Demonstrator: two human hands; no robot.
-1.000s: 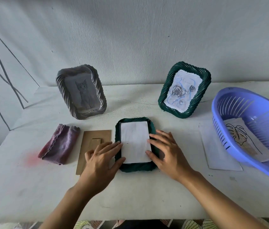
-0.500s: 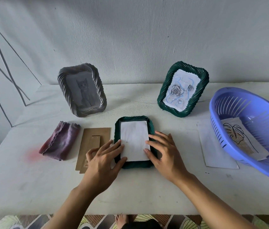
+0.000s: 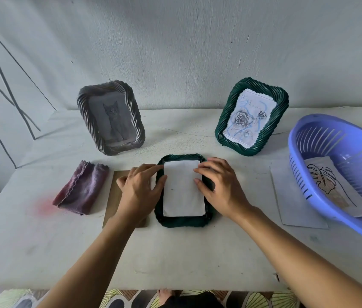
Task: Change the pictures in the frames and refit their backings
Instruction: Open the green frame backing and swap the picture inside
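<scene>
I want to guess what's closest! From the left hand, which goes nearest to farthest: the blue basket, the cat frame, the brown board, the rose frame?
From the left hand:
1. Brown board, right under it.
2. Cat frame, behind, to the left.
3. Rose frame, behind, to the right.
4. Blue basket, far right.

Cardboard backing (image 3: 111, 203) partly under left hand (image 3: 141, 190), purple basket (image 3: 331, 138) cropped at right edge
</scene>
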